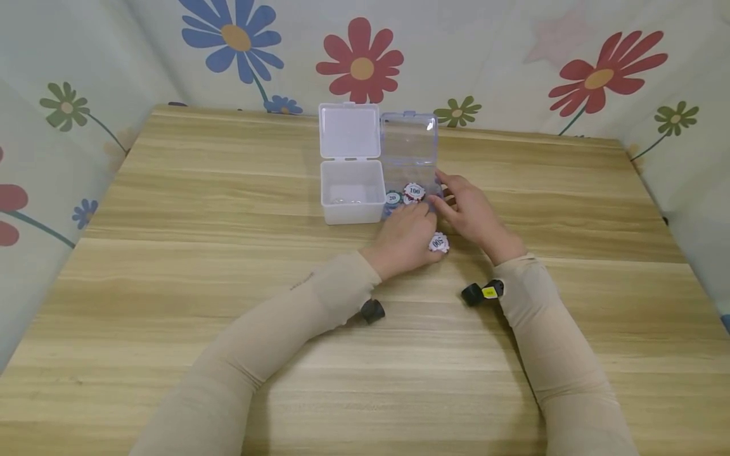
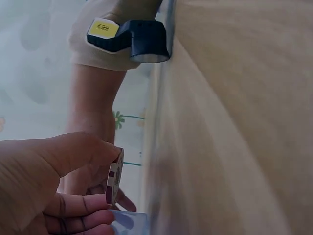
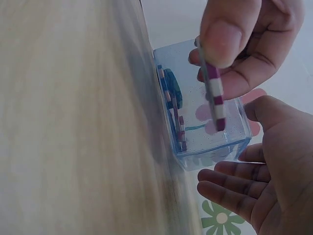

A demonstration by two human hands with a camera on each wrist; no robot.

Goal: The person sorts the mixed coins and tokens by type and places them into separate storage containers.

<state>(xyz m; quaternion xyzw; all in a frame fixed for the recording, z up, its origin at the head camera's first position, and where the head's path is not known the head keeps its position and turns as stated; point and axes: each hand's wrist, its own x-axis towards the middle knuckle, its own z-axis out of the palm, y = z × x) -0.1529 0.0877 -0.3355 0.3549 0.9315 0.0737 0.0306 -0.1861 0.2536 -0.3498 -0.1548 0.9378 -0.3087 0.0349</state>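
My left hand (image 1: 403,237) pinches a poker chip (image 1: 439,242) marked 500 between thumb and fingers, in front of a clear bluish box (image 1: 409,140) with its lid raised. The chip's white and purple edge shows in both wrist views. Inside the clear box lie several chips, among them a green-edged chip (image 1: 392,197) marked 20 and a chip (image 1: 414,192) marked 100. At the box's right side is my right hand (image 1: 473,212), its thumb (image 3: 266,108) against the wall and its other fingers loosely extended. The left hand hides part of the box's front.
Directly left of the clear box stands a white box (image 1: 353,214), lid up, with a few small shiny spots inside. Both rest on a wood-grain table (image 1: 228,190). A flowered curtain (image 1: 496,57) hangs behind the table. A small black camera sits on each wrist.
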